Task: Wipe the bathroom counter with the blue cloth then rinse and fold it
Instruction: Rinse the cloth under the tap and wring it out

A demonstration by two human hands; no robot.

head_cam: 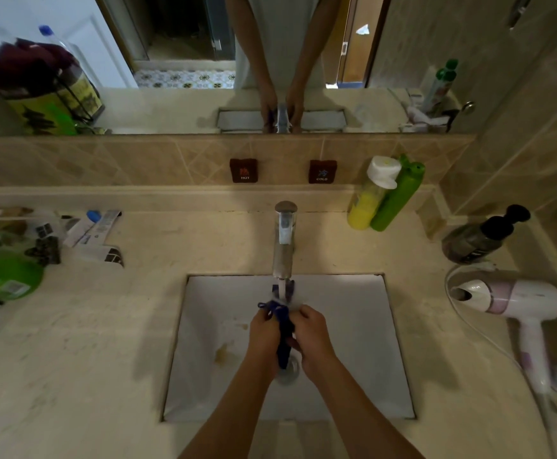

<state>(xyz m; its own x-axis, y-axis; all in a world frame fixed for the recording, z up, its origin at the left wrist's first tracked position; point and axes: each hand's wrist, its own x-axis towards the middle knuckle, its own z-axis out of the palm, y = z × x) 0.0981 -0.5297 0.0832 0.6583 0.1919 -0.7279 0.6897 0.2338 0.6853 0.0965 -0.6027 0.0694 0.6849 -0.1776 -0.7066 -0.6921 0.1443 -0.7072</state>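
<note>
The blue cloth (283,329) is bunched into a dark, narrow wad over the white sink (363,326). My left hand (265,332) grips its left side and my right hand (311,336) grips its right side, both closed tight around it. Water runs from the chrome faucet (284,240) onto the cloth's top end. The cloth's lower tip hangs just above the drain (288,371). The beige counter (88,342) surrounds the sink.
Left of the sink lie a green container (4,276), tubes and small packets (95,230). On the right stand yellow and green bottles (386,197), a dark pump bottle (482,236) and a white hair dryer (515,303) with its cord. A mirror runs along the back wall.
</note>
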